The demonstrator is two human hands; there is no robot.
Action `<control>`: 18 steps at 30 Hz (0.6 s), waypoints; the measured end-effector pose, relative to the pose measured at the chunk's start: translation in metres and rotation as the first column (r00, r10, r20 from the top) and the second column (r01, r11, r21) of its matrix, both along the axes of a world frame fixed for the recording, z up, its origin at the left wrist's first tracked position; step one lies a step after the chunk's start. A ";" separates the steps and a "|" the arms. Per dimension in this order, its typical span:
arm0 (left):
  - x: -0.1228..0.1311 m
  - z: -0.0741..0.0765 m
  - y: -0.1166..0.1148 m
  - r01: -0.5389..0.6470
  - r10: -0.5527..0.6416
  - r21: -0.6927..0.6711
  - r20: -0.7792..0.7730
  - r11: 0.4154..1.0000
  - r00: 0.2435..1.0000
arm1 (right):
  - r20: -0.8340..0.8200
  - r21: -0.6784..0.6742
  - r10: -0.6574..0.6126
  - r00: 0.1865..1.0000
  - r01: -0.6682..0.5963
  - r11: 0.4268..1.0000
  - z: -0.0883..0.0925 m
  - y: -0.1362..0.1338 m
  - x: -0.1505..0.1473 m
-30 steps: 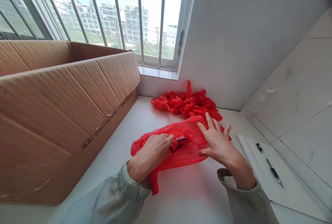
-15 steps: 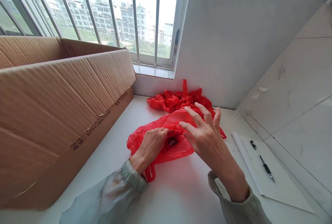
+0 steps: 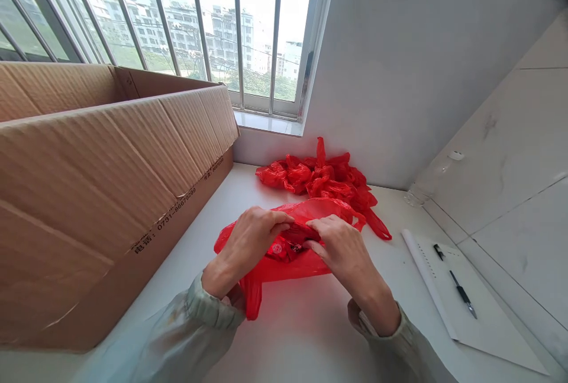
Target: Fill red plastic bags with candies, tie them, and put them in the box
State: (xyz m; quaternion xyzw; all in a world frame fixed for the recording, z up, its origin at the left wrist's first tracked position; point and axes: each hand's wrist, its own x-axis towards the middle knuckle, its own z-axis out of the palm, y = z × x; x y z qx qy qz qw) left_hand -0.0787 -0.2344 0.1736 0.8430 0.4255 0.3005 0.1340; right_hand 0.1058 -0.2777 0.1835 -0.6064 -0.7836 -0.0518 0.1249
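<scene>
A red plastic bag (image 3: pixel 302 272) lies on the white table in front of me, its mouth facing up. My left hand (image 3: pixel 252 235) is closed on the near left part of the opening, thumb and fingers pinching the thin plastic. On the other side, my right hand (image 3: pixel 339 241) pinches the bag with its thumb below and fingers above. Between both hands a small red and dark packet (image 3: pixel 279 248) shows inside the bag; its kind is unclear. One bag handle (image 3: pixel 252 299) hangs toward me beside my left wrist.
Behind the bag, a heap of crumpled red bags (image 3: pixel 317 176) lies against the wall. A large open cardboard box (image 3: pixel 177 223) takes up the left. To the right are a notebook (image 3: pixel 481 324), a pen (image 3: pixel 463 294), its cap (image 3: pixel 439 252) and a clear bottle (image 3: pixel 428 182).
My right hand has come down from above the bag, fingers closing on its plastic. My left hand has shifted slightly left, and more of the red packet now shows.
</scene>
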 end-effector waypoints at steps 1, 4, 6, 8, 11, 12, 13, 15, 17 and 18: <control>-0.001 0.002 0.000 -0.018 0.018 -0.016 -0.011 1.000 1.000 | -0.008 -0.026 -0.015 1.000 0.015 1.000 0.001 0.001 0.002; -0.005 0.008 0.001 0.011 -0.009 -0.090 0.015 0.996 1.000 | -0.056 -0.085 -0.016 0.998 0.011 0.996 0.005 0.002 0.010; -0.009 0.010 0.002 0.056 -0.051 -0.138 0.042 0.989 0.998 | -0.122 -0.127 0.021 0.992 -0.037 0.991 0.008 0.003 0.016; -0.013 0.012 0.003 0.112 -0.104 -0.170 0.056 0.979 0.993 | -0.200 -0.189 0.071 0.977 -0.110 0.976 0.011 0.003 0.023; -0.020 0.017 0.004 0.186 -0.172 -0.189 0.087 0.964 0.981 | -0.317 -0.266 0.135 0.939 -0.224 0.937 0.015 0.003 0.032; -0.021 0.019 0.004 0.200 -0.183 -0.197 0.101 0.960 0.978 | -0.351 -0.275 0.151 0.924 -0.256 0.927 0.015 0.003 0.034; -0.023 0.021 0.004 0.207 -0.185 -0.209 0.118 0.956 0.976 | -0.378 -0.278 0.160 0.912 -0.276 0.920 0.016 0.003 0.036; -0.024 0.024 0.003 0.213 -0.179 -0.246 0.152 0.946 0.972 | -0.407 -0.275 0.166 0.898 -0.294 0.915 0.016 0.003 0.038; -0.024 0.026 0.001 0.226 -0.171 -0.299 0.199 0.927 0.965 | -0.421 -0.263 0.166 0.892 -0.295 0.918 0.016 0.004 0.039; -0.023 0.026 0.000 0.243 -0.173 -0.336 0.225 0.910 0.959 | -0.429 -0.251 0.169 0.887 -0.297 0.921 0.016 0.004 0.041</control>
